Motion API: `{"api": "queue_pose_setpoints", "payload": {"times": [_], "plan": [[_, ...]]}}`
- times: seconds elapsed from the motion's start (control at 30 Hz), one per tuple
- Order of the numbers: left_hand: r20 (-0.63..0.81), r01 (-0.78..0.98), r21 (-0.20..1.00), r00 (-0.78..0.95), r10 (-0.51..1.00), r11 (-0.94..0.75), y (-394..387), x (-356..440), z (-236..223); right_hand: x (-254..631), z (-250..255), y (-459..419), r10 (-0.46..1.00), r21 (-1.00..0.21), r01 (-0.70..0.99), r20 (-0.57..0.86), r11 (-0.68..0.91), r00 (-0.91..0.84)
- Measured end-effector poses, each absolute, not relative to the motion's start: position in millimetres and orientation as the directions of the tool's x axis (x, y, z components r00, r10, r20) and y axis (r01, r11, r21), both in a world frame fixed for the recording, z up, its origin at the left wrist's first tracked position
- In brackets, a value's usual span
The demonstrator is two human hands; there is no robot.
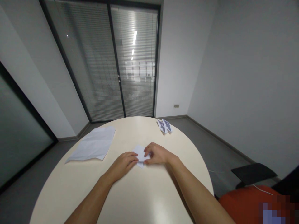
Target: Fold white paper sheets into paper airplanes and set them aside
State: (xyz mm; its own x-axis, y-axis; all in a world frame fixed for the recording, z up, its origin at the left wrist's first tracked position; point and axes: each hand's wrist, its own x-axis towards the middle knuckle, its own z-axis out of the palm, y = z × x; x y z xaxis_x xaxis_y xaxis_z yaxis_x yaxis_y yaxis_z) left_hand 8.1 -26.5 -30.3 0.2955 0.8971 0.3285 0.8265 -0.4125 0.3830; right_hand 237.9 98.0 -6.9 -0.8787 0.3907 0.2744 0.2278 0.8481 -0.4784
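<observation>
A small folded piece of white paper (pixel 140 154) lies near the middle of the round cream table (pixel 130 199). My left hand (pixel 124 164) rests on its left side with the fingers curled and pressed onto the paper. From the right, my right hand (pixel 156 154) pinches the paper's edge with bent fingers. Both forearms stretch over the table toward it. Much of the paper is hidden under the two hands.
A stack of white sheets (pixel 93 145) lies on the table at the left. Two small folded paper shapes (pixel 164 126) sit near the far right rim. A glass door with blinds stands behind. A black chair (pixel 252 173) and an orange seat (pixel 247 202) are at right.
</observation>
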Motion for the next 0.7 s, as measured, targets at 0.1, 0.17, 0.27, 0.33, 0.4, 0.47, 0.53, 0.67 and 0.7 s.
{"api": "queue_pose_setpoints", "payload": {"times": [0.1,0.17,0.27,0.33,0.4,0.47,0.53,0.67,0.7], "plan": [[0.328,0.823,0.388,0.297,0.897,-0.414,-25.3,7.7,-31.6,237.6,-7.0,98.1,0.402,-0.491,0.242,0.250,0.837,-0.881],[0.333,0.820,0.392,0.296,0.895,-0.417,-24.9,7.8,-32.0,237.2,-7.3,98.5,0.406,-0.491,0.254,0.231,0.833,-0.884],[0.345,0.815,0.404,0.284,0.895,-0.415,-24.6,8.1,-32.4,236.0,-8.1,98.8,0.403,-0.472,0.262,0.228,0.842,-0.886],[0.352,0.815,0.411,0.270,0.896,-0.408,-24.5,8.4,-32.7,234.9,-8.7,98.8,0.406,-0.461,0.266,0.235,0.847,-0.883],[0.354,0.817,0.414,0.261,0.898,-0.401,-24.3,8.6,-33.3,233.9,-9.0,98.4,0.412,-0.458,0.273,0.236,0.846,-0.880],[0.354,0.821,0.414,0.253,0.900,-0.393,-24.2,8.8,-34.2,233.3,-8.7,97.8,0.423,-0.459,0.286,0.229,0.841,-0.877],[0.351,0.829,0.411,0.240,0.905,-0.379,-24.3,9.0,-35.1,233.4,-7.7,97.0,0.431,-0.456,0.299,0.218,0.838,-0.876],[0.334,0.854,0.414,0.179,0.925,-0.315,-24.8,10.9,-34.6,234.7,-4.9,95.9,0.431,-0.455,0.301,0.213,0.838,-0.877],[0.325,0.862,0.415,0.158,0.932,-0.291,-25.0,11.7,-33.7,235.1,-4.6,95.9,0.431,-0.458,0.299,0.216,0.837,-0.876]]}}
